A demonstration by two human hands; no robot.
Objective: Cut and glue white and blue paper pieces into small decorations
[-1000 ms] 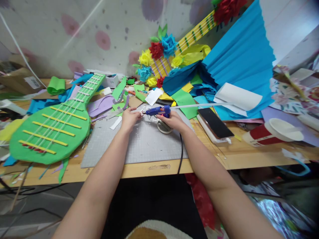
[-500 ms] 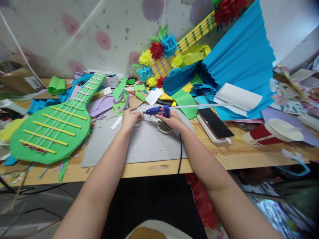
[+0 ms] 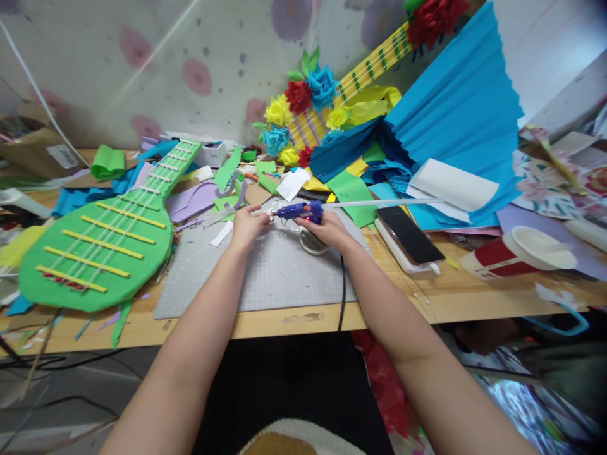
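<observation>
My right hand (image 3: 327, 229) is closed round a blue hot glue gun (image 3: 300, 212), its nozzle pointing left. A long translucent glue stick (image 3: 384, 202) sticks out of the gun's back, and a black cord (image 3: 344, 291) hangs below over the table edge. At the nozzle tip, my left hand (image 3: 251, 224) pinches a small white piece, too small to make out. Under both hands lies a grey cutting mat (image 3: 284, 272). Scissors (image 3: 313, 242), partly hidden, rest on the mat beneath my right hand.
A green paper lute (image 3: 95, 246) lies at left. At the back leans a yellow paper guitar (image 3: 370, 69) with paper flowers. A phone (image 3: 411, 234) on a white block and a tilted paper cup (image 3: 512, 253) are at right. Scraps of coloured paper (image 3: 351, 193) cover the back.
</observation>
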